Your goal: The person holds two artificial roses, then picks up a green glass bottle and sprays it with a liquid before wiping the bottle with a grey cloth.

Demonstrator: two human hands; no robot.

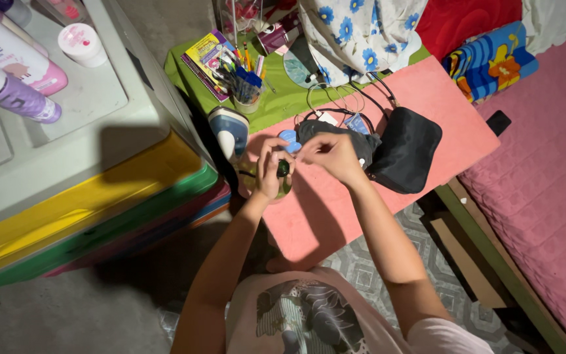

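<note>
— So where are we with the small dark-capped bottle [282, 172]?

— We have it upright in our left hand [268, 172], fingers curled round its body, just above the near edge of the pink worktop [440, 98]. Our right hand [333, 154] sits just beside it, fingertips drawn together in a pinch; what they pinch, if anything, is too small for us to tell.

— Which step would we call it?

— Working at the top of the bottle, we judge: one hand steadies, the other tends the cap. The next move seems to call for a firm hold below and a fine, light fingertip grip above, with the bottle kept upright.

— And our arms?

— Both forearms reach forward from the body and converge, elbows bent, wrists near each other, the right wrist turned inward.

— What lies around?

— Just beyond our right hand, a black pouch [406, 156] with cables; a small blue round thing [289, 139] peeks out between the hands; a clothes iron [229, 131] stands left of our left hand, and a cup of pens [246, 88] farther off.
</note>
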